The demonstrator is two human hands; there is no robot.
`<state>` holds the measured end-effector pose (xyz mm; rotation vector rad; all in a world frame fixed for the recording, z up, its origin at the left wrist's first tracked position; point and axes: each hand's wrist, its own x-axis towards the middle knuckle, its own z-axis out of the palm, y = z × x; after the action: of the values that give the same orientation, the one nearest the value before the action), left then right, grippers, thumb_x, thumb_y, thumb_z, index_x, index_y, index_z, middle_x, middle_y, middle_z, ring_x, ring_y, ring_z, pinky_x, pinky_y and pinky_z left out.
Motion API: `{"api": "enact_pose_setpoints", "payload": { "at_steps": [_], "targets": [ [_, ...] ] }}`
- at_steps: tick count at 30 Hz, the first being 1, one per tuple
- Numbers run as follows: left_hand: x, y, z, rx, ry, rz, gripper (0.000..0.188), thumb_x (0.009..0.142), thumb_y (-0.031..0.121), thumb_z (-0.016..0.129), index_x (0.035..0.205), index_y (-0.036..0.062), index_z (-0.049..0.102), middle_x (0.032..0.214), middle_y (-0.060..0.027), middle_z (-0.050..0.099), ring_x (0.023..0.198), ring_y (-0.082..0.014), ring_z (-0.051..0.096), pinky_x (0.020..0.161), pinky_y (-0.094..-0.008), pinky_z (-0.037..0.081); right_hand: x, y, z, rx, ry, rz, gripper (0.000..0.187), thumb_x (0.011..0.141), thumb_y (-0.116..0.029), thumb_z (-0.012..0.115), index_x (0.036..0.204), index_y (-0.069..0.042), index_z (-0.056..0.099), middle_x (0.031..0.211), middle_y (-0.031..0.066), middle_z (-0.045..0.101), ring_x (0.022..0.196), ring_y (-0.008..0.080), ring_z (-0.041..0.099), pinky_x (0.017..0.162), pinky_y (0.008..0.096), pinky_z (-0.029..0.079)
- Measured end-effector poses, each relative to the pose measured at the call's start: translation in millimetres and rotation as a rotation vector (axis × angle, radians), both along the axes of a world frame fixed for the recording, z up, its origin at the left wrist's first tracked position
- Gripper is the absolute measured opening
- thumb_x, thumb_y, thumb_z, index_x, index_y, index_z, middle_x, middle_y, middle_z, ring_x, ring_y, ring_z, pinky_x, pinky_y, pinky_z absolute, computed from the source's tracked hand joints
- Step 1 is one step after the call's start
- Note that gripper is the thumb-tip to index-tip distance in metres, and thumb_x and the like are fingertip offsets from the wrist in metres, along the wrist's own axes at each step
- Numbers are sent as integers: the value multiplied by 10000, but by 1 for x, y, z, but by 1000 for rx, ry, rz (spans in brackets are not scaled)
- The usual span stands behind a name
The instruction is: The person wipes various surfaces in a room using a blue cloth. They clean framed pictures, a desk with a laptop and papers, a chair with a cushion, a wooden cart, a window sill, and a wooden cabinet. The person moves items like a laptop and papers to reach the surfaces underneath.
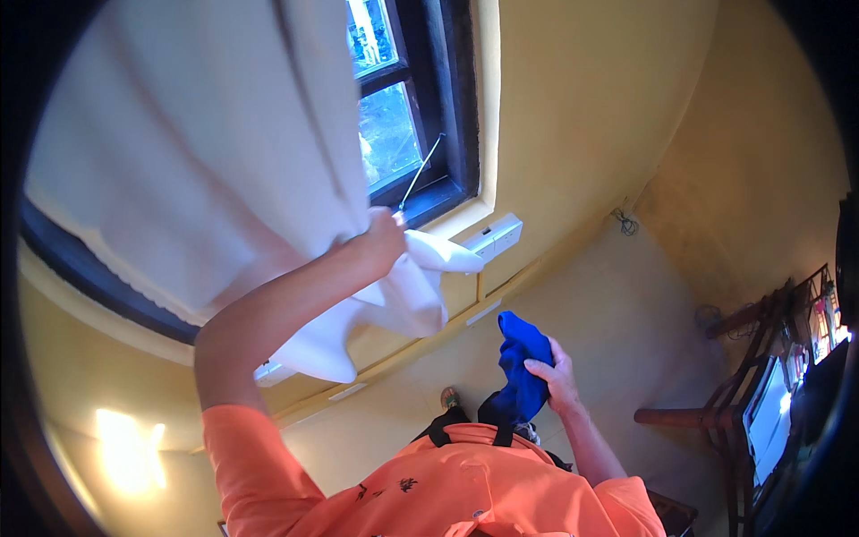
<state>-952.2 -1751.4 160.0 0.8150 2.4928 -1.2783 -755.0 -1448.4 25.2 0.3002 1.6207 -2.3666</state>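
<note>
A white curtain (206, 152) hangs across the left of the view. My left hand (385, 240) is closed round its edge, with the fabric bunched and its lower part flaring out below the fist. Just beyond that hand is a dark-framed window (461, 107) with a thin metal stay rod (420, 174) at its lower corner. In front of my waist, my right hand (558, 380) grips a crumpled blue cloth (522, 358), thumb on top. The cloth's lower end hangs down beside my dark trousers.
A white socket box (497, 238) is fixed to the yellow wall below the window. At the right stands a wooden rack (707, 417) bearing papers and other items. A cable coil (625, 221) sits near the wall's corner. Bright light falls on the lower left wall.
</note>
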Motion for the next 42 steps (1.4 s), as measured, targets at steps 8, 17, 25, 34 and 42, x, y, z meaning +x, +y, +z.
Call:
{"api": "enact_pose_setpoints", "payload": {
  "at_steps": [8, 17, 25, 34, 42],
  "targets": [
    [149, -64, 98, 211, -261, 368, 159, 731, 116, 683, 886, 143, 705, 841, -68, 672, 930, -262, 638, 797, -426, 439, -169, -19, 59, 674, 813, 214, 551, 794, -116, 647, 1336, -141, 553, 1307, 132, 572, 1151, 296, 592, 1006, 367, 444],
    [282, -47, 152, 364, -25, 691, 201, 716, 81, 675, 887, 162, 608, 818, -43, 577, 949, -242, 586, 792, -397, 387, -317, -149, 68, 1615, 1027, 348, 294, 828, -123, 580, 1121, -139, 598, 1105, 151, 607, 892, 392, 665, 736, 473, 556],
    [304, -55, 169, 312, 3, 911, 368, 731, 178, 691, 1093, 216, 642, 792, -113, 668, 833, -324, 641, 820, -431, 412, -294, -167, 49, 1237, 1107, 602, 341, 765, -132, 579, 1085, -184, 684, 1073, 112, 659, 960, 363, 654, 835, 450, 536],
    [356, -93, 219, 346, 156, 1102, 502, 628, 32, 679, 1103, 190, 637, 802, -104, 627, 906, -337, 580, 846, -462, 385, -270, -258, 78, 1419, 1124, 546, 256, 800, -154, 581, 1042, -159, 665, 1015, 140, 636, 896, 381, 669, 777, 451, 550],
    [406, -150, 238, 302, 376, 998, 528, 616, 33, 650, 1133, 142, 667, 843, -119, 643, 908, -350, 578, 861, -439, 378, -156, -430, 83, 1499, 1208, 986, 247, 861, -199, 598, 1047, -82, 710, 1085, 164, 629, 900, 277, 697, 742, 368, 565]
  ]
}}
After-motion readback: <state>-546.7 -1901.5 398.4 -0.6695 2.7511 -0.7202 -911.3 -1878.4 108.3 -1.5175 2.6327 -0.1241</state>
